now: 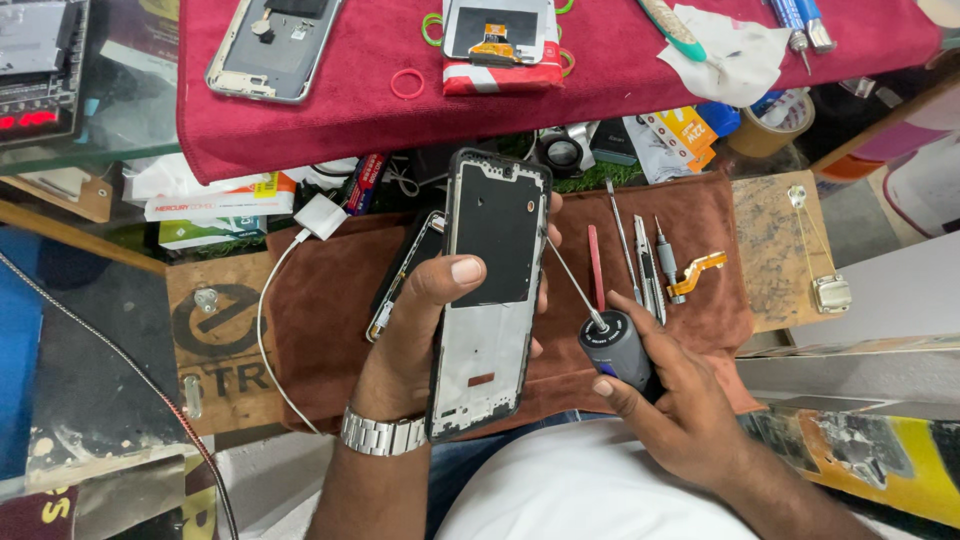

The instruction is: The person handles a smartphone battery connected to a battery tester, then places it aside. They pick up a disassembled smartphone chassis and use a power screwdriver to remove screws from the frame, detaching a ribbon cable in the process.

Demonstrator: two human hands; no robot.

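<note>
Phone frame [487, 300], 1, in left hand [420, 320]; 1 screwdriver [612, 340] in right hand [675, 400]

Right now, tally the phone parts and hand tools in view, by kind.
Phone frames or bodies: 4 (one in the left hand)
Screwdrivers: 1, in the right hand
Tools lying on the brown mat: 4
Total: 9

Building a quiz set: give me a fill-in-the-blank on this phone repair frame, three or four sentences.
1. The left hand holds a phone frame with its thumb pressed on the ____ panel.
2. The right hand grips a ____ whose tip touches the frame's right edge.
3. The left wrist wears a ____ watch band.
4. The tweezers lie on a ____ cloth.

Missing words: black; screwdriver; metal; brown
</note>
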